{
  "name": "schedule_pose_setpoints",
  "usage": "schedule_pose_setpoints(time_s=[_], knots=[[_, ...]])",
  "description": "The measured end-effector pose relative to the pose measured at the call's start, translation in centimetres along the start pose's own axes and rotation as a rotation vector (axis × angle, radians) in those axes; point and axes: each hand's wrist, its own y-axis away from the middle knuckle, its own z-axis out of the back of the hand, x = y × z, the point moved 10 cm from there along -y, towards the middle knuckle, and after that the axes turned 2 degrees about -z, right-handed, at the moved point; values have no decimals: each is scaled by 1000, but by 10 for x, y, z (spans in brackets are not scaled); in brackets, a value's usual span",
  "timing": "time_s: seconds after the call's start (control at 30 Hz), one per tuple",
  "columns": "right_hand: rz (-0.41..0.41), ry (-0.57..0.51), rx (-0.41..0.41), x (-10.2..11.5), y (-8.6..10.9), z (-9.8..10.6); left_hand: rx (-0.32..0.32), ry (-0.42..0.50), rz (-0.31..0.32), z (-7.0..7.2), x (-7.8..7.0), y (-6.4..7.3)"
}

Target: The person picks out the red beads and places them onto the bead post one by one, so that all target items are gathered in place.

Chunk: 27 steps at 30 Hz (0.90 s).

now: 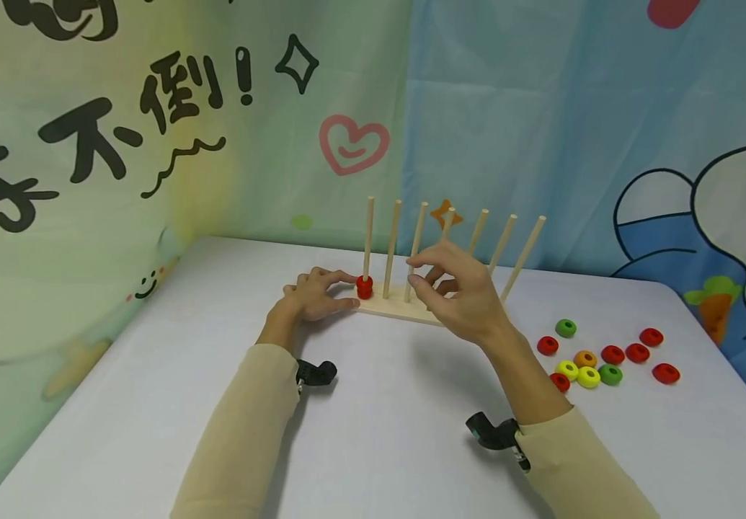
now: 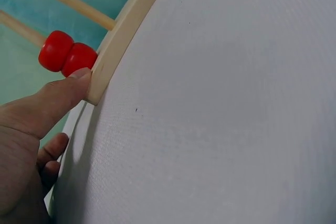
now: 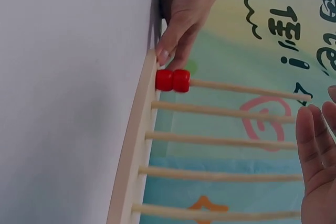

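Observation:
A wooden peg rack [image 1: 398, 310] with several upright pegs stands toward the back of the table. Two red beads [image 1: 364, 287] sit stacked at the bottom of its leftmost peg. My left hand [image 1: 314, 295] grips that end of the base; in the left wrist view its thumb [image 2: 79, 77] presses the front face beside the beads. Over the middle of the rack is my right hand [image 1: 457, 288], thumb and index finger apart with nothing between them. It hides parts of the pegs and base behind it. The right wrist view shows its fingers [image 3: 305, 135] near the peg tops.
Loose beads lie on the white table [image 1: 373, 432] at the right: several red ones [image 1: 666, 373], two green [image 1: 566, 328], two yellow [image 1: 588, 377] and an orange one [image 1: 584, 359]. A printed cloth [image 1: 509, 108] hangs behind the table.

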Motion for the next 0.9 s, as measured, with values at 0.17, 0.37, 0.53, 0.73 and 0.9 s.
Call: schedule_pose_setpoints(time_s=[0.17,0.37,0.53,0.73,0.9], knots=[[0,14,-13,-1,11,10,2,1,-9,0,0,1],[-4,53,-5,-3,21,20,8,-13,-27,0,0,0],[-20,109,20,-8,29,33,20,-16,-34,-3,0,0],[-10,166,16,-14,41,53,15,12,-50,-1,-3,1],[-19,179,-6,-20,46,62,16,14,-19,0,1,1]])
